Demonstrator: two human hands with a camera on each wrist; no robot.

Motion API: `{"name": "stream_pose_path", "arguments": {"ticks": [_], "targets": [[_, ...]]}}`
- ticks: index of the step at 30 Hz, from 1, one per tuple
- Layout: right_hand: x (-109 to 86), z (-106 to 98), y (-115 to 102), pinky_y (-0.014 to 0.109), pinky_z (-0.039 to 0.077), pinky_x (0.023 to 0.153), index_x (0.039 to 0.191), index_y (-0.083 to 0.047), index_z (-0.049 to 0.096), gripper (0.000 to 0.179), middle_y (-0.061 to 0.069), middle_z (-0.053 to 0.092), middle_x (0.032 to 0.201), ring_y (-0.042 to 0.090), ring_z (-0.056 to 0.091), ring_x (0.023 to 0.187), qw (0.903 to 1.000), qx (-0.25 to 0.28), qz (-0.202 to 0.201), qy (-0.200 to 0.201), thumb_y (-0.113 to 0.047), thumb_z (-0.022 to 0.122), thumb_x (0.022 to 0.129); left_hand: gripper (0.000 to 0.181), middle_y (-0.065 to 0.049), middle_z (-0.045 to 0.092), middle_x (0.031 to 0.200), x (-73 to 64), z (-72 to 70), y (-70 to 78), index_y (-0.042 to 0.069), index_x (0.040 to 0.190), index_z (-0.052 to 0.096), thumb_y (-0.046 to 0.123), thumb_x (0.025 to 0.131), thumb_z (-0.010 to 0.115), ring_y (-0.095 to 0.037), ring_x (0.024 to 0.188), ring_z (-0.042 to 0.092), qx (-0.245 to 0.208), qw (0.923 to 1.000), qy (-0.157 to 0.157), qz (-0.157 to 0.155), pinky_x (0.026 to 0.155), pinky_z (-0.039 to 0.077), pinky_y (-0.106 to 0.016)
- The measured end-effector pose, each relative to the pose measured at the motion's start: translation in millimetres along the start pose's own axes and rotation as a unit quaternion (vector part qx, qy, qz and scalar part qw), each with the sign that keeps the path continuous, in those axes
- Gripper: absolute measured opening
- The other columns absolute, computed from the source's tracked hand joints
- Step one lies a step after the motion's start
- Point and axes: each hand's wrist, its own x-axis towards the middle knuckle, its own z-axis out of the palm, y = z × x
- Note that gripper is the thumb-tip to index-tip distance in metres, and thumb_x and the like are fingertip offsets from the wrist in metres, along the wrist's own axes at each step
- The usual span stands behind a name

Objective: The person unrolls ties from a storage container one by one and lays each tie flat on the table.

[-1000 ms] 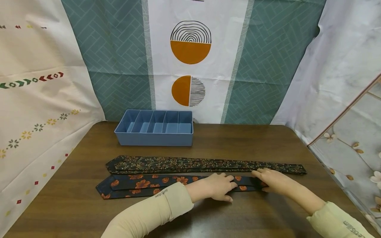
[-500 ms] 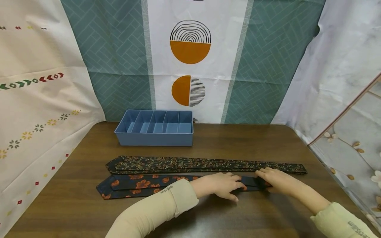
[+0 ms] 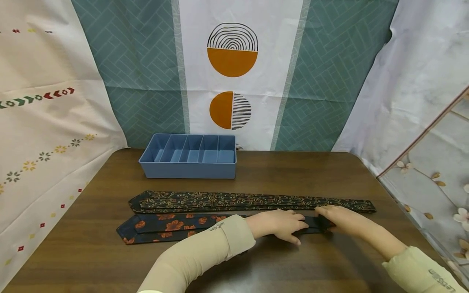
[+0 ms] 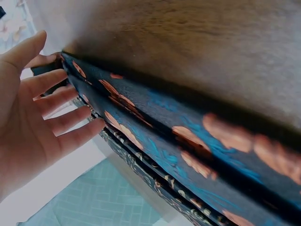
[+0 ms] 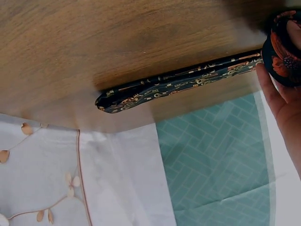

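A dark navy necktie with orange flowers (image 3: 172,226) lies lengthwise on the table, its pointed wide end at the left. My right hand (image 3: 340,219) grips its narrow end, which bends into a loop (image 5: 281,61) in the right wrist view. Over the tie's right part is my left hand (image 3: 283,226), fingers extended and spread; in the left wrist view its fingertips (image 4: 99,123) are by the tie's edge. Just behind lies a second necktie, black with a small gold pattern (image 3: 249,201), flat and folded lengthwise. My left forearm hides part of the floral tie.
A blue tray with several compartments (image 3: 188,171) stands at the back left of the brown wooden table (image 3: 293,171). Patterned cloths hang behind the table (image 3: 143,81) and along both sides.
My left hand has slid right along the floral tie, closer to my right hand. The right hand has barely moved, still at the narrow end. The head view has shifted slightly.
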Motion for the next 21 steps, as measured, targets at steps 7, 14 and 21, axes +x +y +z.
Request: {"name": "stream_pose_path", "arguments": {"ticks": [7, 14, 21], "targets": [[1.5, -0.7, -1.2, 0.041, 0.054, 0.071, 0.105, -0.010, 0.059, 0.040, 0.007, 0.061, 0.101, 0.028, 0.065, 0.087, 0.9999, 0.004, 0.009, -0.012, -0.008, 0.080, 0.071, 0.066, 0.013, 0.020, 0.156, 10.4, 0.5, 6.8, 0.032, 0.148, 0.027, 0.056, 0.091, 0.048, -0.007, 0.142, 0.026, 0.044, 0.9990, -0.010, -0.004, 0.111, 0.032, -0.023], [-2.3, 0.3, -1.3, 0.046, 0.053, 0.079, 0.106, -0.005, 0.061, 0.038, 0.014, 0.064, 0.107, 0.035, 0.063, 0.096, 0.9995, -0.015, 0.024, -0.014, -0.011, 0.079, 0.073, 0.067, 0.014, 0.019, 0.156, 13.1, 0.0, 12.9, 0.034, 0.149, 0.025, 0.057, 0.090, 0.047, -0.007, 0.142, 0.025, 0.050, 0.9983, -0.022, -0.023, 0.113, 0.028, -0.023], [-2.4, 0.1, 2.9, 0.037, 0.052, 0.070, 0.092, -0.012, 0.060, 0.031, -0.001, 0.063, 0.091, 0.021, 0.062, 0.084, 0.9999, -0.014, 0.003, -0.008, -0.008, 0.081, 0.070, 0.066, 0.015, 0.022, 0.155, 14.2, 1.5, 13.3, 0.034, 0.148, 0.028, 0.058, 0.090, 0.047, -0.007, 0.142, 0.026, 0.047, 0.9983, -0.019, -0.030, 0.113, 0.028, -0.023]]}}
